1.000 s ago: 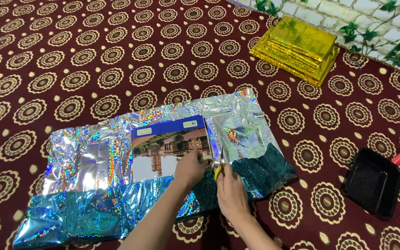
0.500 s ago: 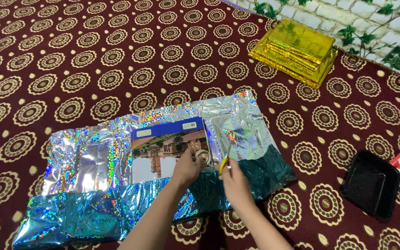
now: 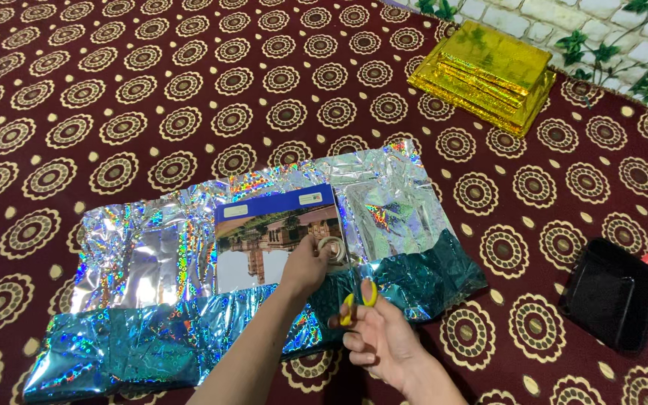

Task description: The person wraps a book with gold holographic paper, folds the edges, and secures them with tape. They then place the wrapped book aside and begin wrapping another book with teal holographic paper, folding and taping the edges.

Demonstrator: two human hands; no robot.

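Two hands | left hand (image 3: 305, 268) grip pinches tape roll (image 3: 331, 249) | right hand (image 3: 384, 341) grip closed on yellow scissors (image 3: 358, 300)

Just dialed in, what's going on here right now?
A person kneels over a patterned carpet, wrapping a book that lies on a sheet of holographic foil. The left hand presses a roll of tape against the book's right edge, while the right hand holds yellow-handled scissors just below it. The foil's near edge is folded up. A gold-wrapped stack and a black tray sit off to the right.
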